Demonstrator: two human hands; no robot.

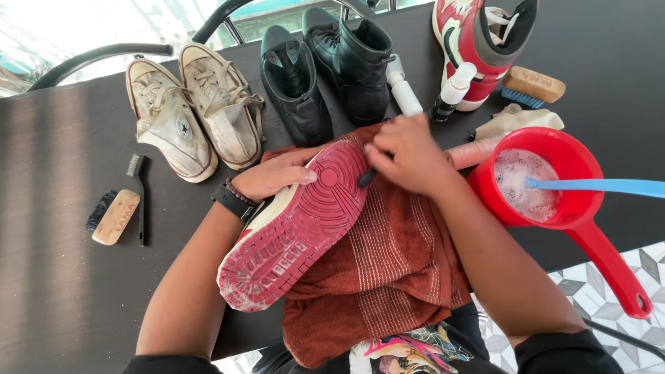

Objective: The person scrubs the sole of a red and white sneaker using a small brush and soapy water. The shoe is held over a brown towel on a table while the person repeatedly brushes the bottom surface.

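A sneaker lies sole-up on a rust-red towel (388,270) at the table's near edge; its red rubber sole (298,228) shows soapy foam near the heel end. My left hand (273,174) grips the shoe's side near the toe. A small dark brush (366,178) is held in my right hand (409,156), its tip against the toe end of the sole.
A red scoop (575,208) of foamy water with a blue handle (609,185) in it stands at right. Behind are white canvas sneakers (194,114), black boots (325,73), a red-and-white sneaker (478,41), bottles (454,90), wooden brushes (532,84) (114,216) and a thin brush (138,197).
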